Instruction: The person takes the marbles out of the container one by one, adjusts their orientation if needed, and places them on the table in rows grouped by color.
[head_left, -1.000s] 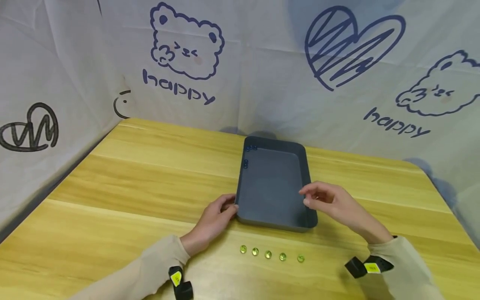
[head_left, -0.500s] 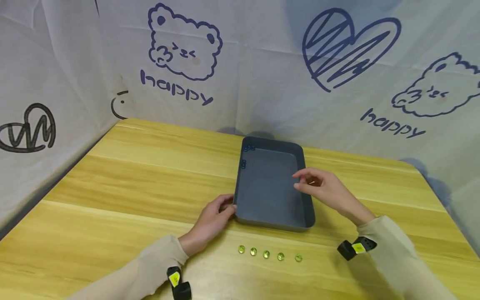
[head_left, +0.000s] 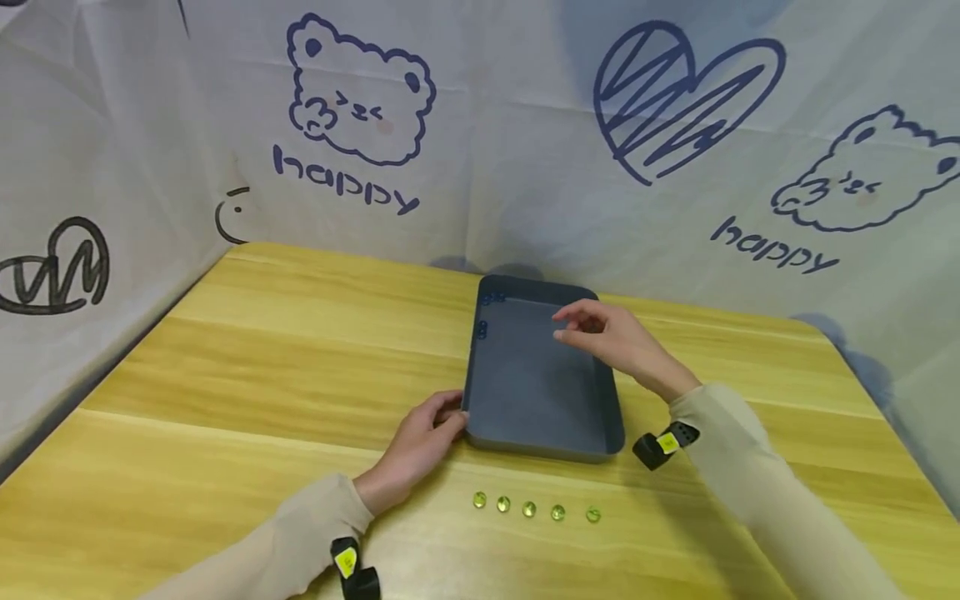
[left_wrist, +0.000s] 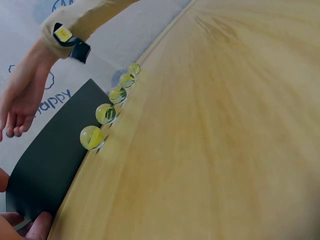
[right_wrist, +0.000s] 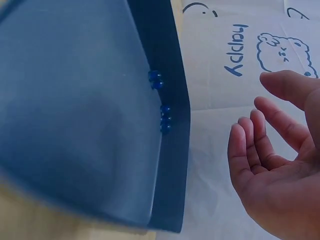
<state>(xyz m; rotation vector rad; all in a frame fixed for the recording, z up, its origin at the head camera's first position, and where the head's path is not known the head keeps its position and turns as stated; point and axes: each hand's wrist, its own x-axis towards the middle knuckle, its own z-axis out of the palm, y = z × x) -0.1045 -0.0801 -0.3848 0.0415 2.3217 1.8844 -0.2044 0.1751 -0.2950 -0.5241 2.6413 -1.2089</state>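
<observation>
A dark grey rectangular tray [head_left: 532, 392] lies on the wooden table. My left hand [head_left: 412, 454] holds its near left corner, with fingertips [left_wrist: 41, 226] against the wall in the left wrist view. Over the tray's right side hovers my right hand [head_left: 618, 342], thumb and fingers loosely bent and apart. The right wrist view shows nothing between those fingers [right_wrist: 240, 150]. Several small blue marbles [right_wrist: 165, 120] sit inside the tray along its far left edges. In front of the tray, several clear yellow-green glass marbles [head_left: 528, 509] form a row on the table.
The wooden table [head_left: 262, 367] extends to both sides of the tray. A white cloth [head_left: 517, 192] with drawn bears and hearts hangs behind the far edge. Each sleeve carries a black wrist camera, such as the right one [head_left: 663, 446].
My right hand has moved from the tray's right rim up and left, farther over the tray. The left hand stays at the corner; the marbles keep their places. The head view has shifted slightly.
</observation>
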